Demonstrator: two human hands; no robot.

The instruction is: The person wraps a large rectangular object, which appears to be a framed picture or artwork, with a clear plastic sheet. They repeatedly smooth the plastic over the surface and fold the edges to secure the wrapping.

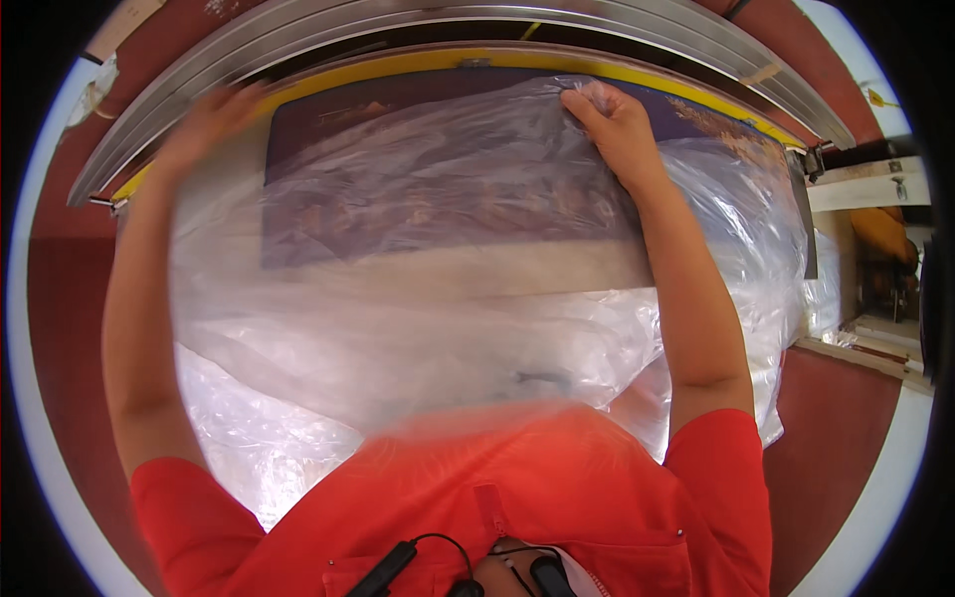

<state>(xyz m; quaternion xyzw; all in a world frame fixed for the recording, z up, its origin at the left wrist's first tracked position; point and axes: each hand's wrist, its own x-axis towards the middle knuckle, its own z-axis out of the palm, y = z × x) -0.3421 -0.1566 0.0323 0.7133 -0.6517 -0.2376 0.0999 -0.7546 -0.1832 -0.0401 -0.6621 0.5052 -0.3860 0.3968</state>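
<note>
A large sheet of clear plastic film (428,343) spreads across the work surface and hangs toward my red-shirted chest. My right hand (619,129) pinches a gathered upper edge of the film between thumb and fingers, near the far side. My left hand (211,124) is raised at the far left, close to the yellow edge strip, and smeared by motion; whether it holds film cannot be made out. Beneath the film lies a dark purple panel (328,104) with worn brownish patches, partly covered. More crumpled film (741,214) lies to the right of my right forearm.
A yellow strip (398,66) borders the far edge of the surface. Beyond it curves a long grey metal rail (328,25). White beams (865,186) stand at the right. Dark red floor (70,328) shows on the left side.
</note>
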